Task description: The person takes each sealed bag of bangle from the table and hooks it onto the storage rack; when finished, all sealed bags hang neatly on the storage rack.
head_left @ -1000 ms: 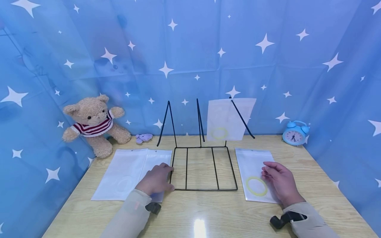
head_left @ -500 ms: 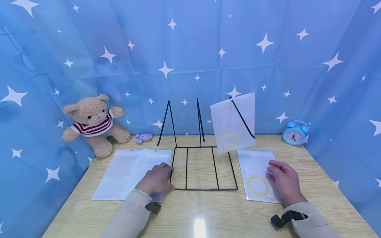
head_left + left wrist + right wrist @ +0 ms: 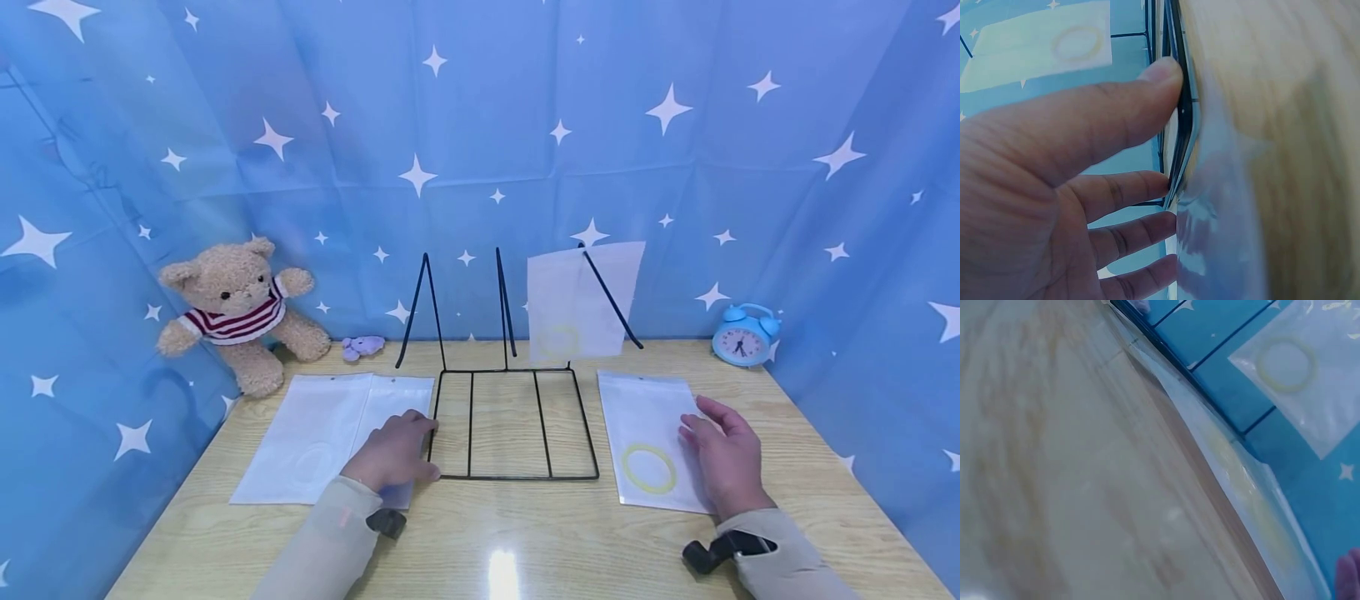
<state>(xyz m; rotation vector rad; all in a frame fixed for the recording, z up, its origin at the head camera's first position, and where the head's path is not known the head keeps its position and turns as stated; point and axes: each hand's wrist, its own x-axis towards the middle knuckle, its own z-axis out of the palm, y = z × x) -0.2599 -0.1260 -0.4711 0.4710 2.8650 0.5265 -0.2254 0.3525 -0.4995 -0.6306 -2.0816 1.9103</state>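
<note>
A black wire rack [image 3: 510, 478] with upright hooked arms stands on the table. My left hand [image 3: 393, 450] rests at the left side of its base, the thumb at the front corner and the fingers, fairly straight, along the side bar. A translucent white plastic bag [image 3: 570, 292] with a yellow ring hangs from the rack's right arm. Another such bag [image 3: 645, 408], with a yellow ring [image 3: 649, 468] showing, lies right of the rack. Over that bag's right edge is my right hand [image 3: 727, 458], its fingers loosely bent and thumb apart; only fingertips show in the right wrist view.
More white bags [image 3: 322, 425] lie left of the rack, partly under the left hand. A teddy bear [image 3: 232, 312] and a small purple toy [image 3: 363, 347] sit at the back left. A blue alarm clock [image 3: 744, 337] stands back right before a starry blue curtain [image 3: 480, 125].
The hanging bag swung forward and down, then back up. My right hand shifted slightly right, its thumb and fingers spreading. The bag under it slid a little right. The left hand stayed still.
</note>
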